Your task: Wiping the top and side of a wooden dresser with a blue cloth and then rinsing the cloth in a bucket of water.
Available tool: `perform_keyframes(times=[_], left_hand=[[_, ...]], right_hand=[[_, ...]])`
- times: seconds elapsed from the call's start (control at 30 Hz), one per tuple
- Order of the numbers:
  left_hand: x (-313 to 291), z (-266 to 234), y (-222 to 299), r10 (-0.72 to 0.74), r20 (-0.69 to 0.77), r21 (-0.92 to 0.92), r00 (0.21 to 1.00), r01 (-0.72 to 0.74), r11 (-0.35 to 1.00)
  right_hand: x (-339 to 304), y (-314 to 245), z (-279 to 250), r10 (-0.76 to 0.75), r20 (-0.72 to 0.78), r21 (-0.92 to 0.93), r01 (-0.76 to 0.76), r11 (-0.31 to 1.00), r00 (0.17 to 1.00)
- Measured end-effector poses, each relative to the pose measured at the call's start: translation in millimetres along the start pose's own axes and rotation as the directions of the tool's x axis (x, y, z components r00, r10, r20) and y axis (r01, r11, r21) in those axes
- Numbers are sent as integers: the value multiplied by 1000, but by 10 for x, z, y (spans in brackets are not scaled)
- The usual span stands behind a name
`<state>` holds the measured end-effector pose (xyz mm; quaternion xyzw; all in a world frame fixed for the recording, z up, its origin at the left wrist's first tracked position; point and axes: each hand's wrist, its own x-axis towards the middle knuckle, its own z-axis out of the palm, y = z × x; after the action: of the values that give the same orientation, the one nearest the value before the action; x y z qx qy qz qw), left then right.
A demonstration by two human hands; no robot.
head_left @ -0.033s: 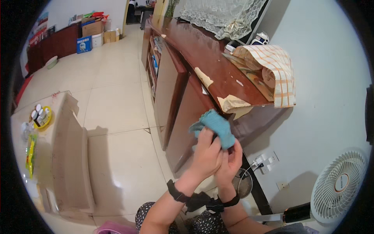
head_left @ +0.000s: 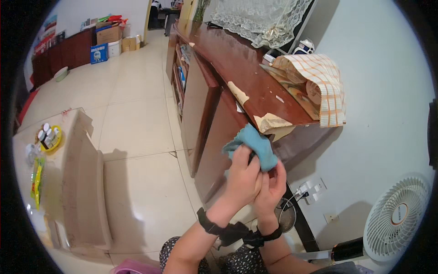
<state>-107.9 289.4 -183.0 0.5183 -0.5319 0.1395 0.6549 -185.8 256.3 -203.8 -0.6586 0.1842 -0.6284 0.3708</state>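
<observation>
**Teal cloth [head_left: 260,148] gathered between two hands**

Nearest, at the lower edge of the frame, are speckled trousers [head_left: 239,264]; both forearms rise above them, with a black band [head_left: 211,223] on the left wrist and a similar one on the right.

The hands meet right of centre. The left hand [head_left: 242,181] is closed, its curled fingers gripping the lower folds of the teal cloth; the right hand [head_left: 272,188] pinches the lower right edge between thumb and fingers. Something dark shows beside the left fingers, too hidden to identify.

Compared with the preceding frame, the upper end of the teal cloth sits slightly higher, and its lower right edge and the right fingers lie slightly farther right. Both hands keep their hold, which suggests a small adjustment within continued handling.

The main fold's long axis slopes from upper left to lower right; a scalloped flap points left.

At lower right stands a white fan [head_left: 396,220]. Just beyond the teal cloth is the chipped corner of a red-brown cabinet [head_left: 242,64], bearing a checked cloth [head_left: 333,86] at upper right. At left, a table [head_left: 84,182] carries a yellow bowl [head_left: 58,142] of bottles. Farthest, boxes stand at upper left, including a blue box [head_left: 98,54].
</observation>
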Motion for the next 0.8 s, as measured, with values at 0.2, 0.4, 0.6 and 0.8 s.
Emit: perform_keyframes(times=[0.2,0.4,0.6,0.8], left_hand=[[259,-58,55,49,-141,214,989,-18,977],[184,50,-78,87,-291,131,953,-51,990],[-396,107,-340,-48,-310,108,950,85,991],[-975,170,-625,-134,-298,109,945,173,979]], right_hand=[[511,-330,107,-280,149,-158,302,940,948],[540,-185,171,-496,188,-339,530,777,848],[167,222,37,-428,334,-393,536,747,840],[-214,598,-54,-322,475,-382,521,763,819]])
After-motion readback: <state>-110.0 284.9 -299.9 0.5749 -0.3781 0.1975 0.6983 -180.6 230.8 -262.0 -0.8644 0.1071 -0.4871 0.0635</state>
